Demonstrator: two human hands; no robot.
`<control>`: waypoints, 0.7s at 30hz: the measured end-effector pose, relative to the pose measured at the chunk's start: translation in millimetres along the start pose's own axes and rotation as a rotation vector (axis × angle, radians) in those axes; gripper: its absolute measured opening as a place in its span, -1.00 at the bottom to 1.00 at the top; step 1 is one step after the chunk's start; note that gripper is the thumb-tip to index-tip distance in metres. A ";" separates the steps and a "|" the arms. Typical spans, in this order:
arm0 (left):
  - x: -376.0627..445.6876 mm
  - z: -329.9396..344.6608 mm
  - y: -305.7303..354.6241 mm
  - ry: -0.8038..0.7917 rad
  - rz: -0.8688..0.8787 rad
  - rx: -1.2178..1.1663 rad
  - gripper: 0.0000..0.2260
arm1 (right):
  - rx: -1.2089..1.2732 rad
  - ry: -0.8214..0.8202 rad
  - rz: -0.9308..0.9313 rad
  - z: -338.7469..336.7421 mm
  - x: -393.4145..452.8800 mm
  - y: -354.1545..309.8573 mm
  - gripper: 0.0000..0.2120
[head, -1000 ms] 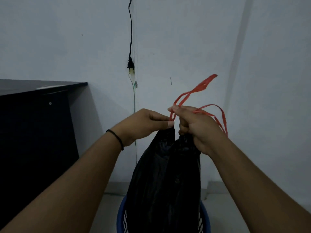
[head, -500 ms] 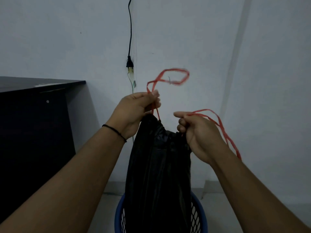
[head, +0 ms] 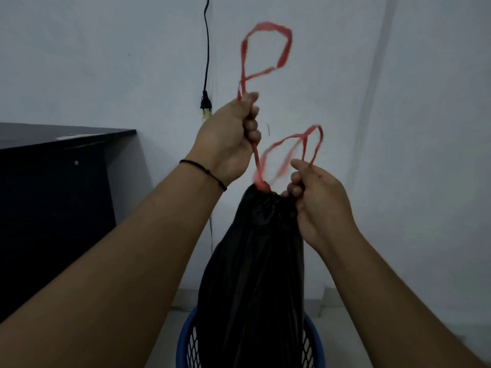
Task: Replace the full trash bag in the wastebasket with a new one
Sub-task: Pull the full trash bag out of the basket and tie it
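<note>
Trash bag (head: 255,274) stands gathered in the wastebasket (head: 186,341). My left hand (head: 228,139) has risen, fingers pinching one red drawstring (head: 265,49) taut; my right hand (head: 316,200) pinches the other loop beside the neck, now cinched, nearly ready to lift out.

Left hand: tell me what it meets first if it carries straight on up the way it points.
Nothing solid, apparently: above the left hand only its own red drawstring loop hangs before the wall. Depth is unclear.
</note>
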State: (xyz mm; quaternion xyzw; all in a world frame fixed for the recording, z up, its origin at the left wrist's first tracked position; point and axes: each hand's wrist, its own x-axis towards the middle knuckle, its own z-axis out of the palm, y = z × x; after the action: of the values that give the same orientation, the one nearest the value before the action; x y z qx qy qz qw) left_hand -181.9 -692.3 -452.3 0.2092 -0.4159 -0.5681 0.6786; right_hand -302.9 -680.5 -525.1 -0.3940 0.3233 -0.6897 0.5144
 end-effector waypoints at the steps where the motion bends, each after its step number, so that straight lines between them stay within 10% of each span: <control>1: -0.2 -1.4 -2.7 0.001 -0.014 0.038 -0.83 | 0.045 0.027 0.057 -0.4 2.5 0.0 -0.80; 11: -5.6 -11.5 -19.0 0.143 -0.031 0.089 -0.80 | 0.112 0.157 0.506 -11.3 23.3 19.0 -0.68; 17: -13.0 -1.2 -21.0 0.039 0.043 0.247 -0.90 | -0.341 0.131 0.180 2.0 12.8 25.8 -0.79; 21: -13.6 4.7 -18.9 -0.032 0.030 0.461 -0.87 | -0.629 -0.165 0.036 9.6 -9.7 4.2 -0.79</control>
State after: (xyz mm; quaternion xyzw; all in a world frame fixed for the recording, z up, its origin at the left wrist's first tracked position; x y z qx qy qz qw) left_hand -197.0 -683.7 -468.3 0.3434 -0.5486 -0.4511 0.6145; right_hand -291.1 -672.6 -526.1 -0.5824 0.4848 -0.5123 0.4041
